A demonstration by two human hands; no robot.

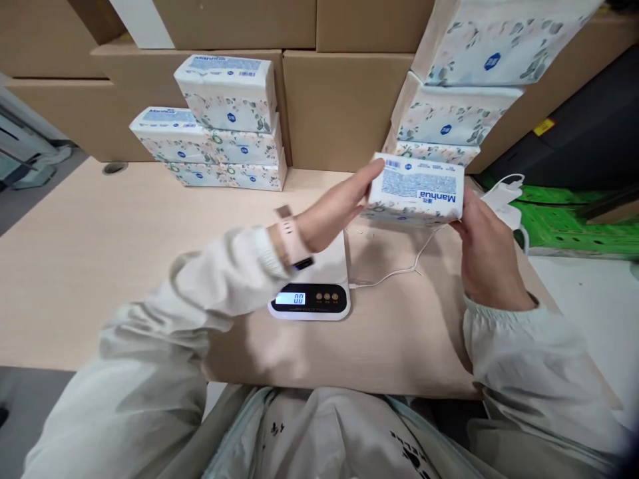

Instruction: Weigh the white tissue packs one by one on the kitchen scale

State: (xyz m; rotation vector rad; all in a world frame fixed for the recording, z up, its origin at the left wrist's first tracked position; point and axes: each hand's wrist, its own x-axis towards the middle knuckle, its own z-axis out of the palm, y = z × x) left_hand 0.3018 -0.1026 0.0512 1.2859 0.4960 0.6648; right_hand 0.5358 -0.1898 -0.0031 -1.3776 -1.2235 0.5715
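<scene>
A white tissue pack [417, 189] with a floral side and blue print is held between my two hands, above the right part of the table. My left hand [337, 206] grips its left end, thumb on the top face. Around the right end is my right hand [486, 243], its fingers partly hidden. Under my left wrist lies a white scale [332, 263], its lit display reading 0.0. Just behind the held pack rises a stack of similar packs [456, 113]. Another group of packs [224, 143] is piled at the back left.
Cardboard boxes [344, 110] form a wall behind the table [124, 266]. A white cable [394, 273] runs from the scale to a white power strip [502, 199] at the right. Beyond it are a green crate [579, 229] and a dark object.
</scene>
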